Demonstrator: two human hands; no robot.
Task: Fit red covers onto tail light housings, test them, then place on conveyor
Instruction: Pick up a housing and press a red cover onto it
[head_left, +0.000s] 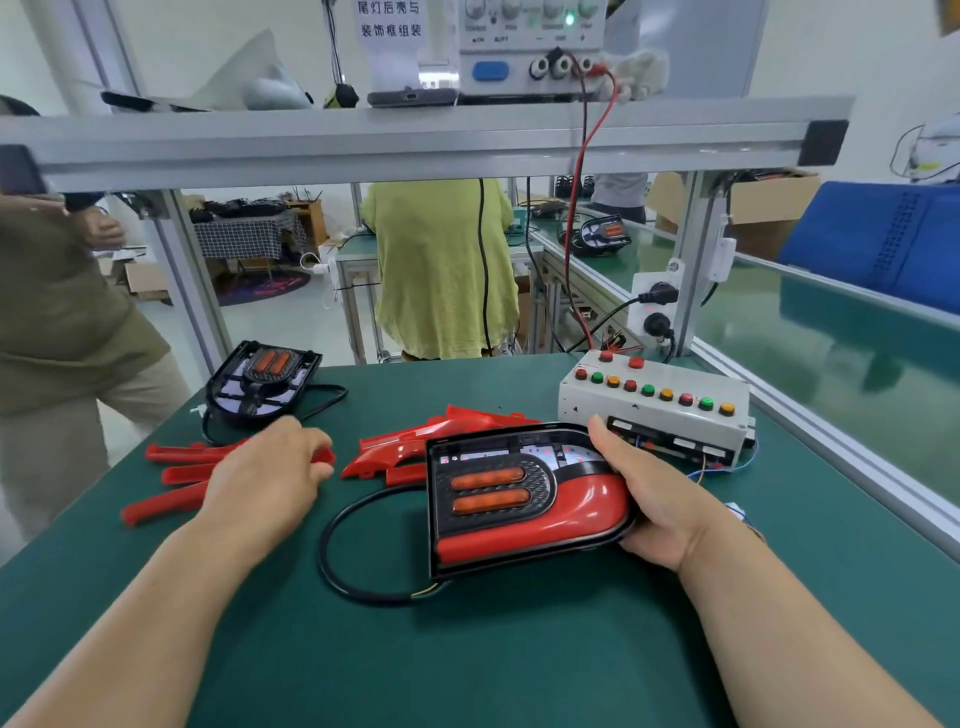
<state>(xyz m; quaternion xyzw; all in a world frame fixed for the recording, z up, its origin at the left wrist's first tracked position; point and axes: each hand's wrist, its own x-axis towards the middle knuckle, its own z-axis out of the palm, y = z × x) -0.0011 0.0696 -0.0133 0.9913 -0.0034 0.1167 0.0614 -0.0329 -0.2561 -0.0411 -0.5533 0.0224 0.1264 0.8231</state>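
On green bench mat (467, 649), close in: right hand (660, 514) grips black tail light housing (519, 499) by its rounded end, thumb on top edge, glossy red cover seated, two orange lenses up. Its black cable (332, 551) loops on the mat to the left. Left hand (270, 467) has fingers curled down onto loose red plastic cover (324, 457). Spare red covers (405, 447) lie behind the housing. Second black housing (262, 382), uncovered, far left. Grey button test box (654, 410) far right, green conveyor belt (831, 338) beyond.

A person (441, 270) in a yellow-green shirt stands ahead; a blue crate (883, 234) sits at right.
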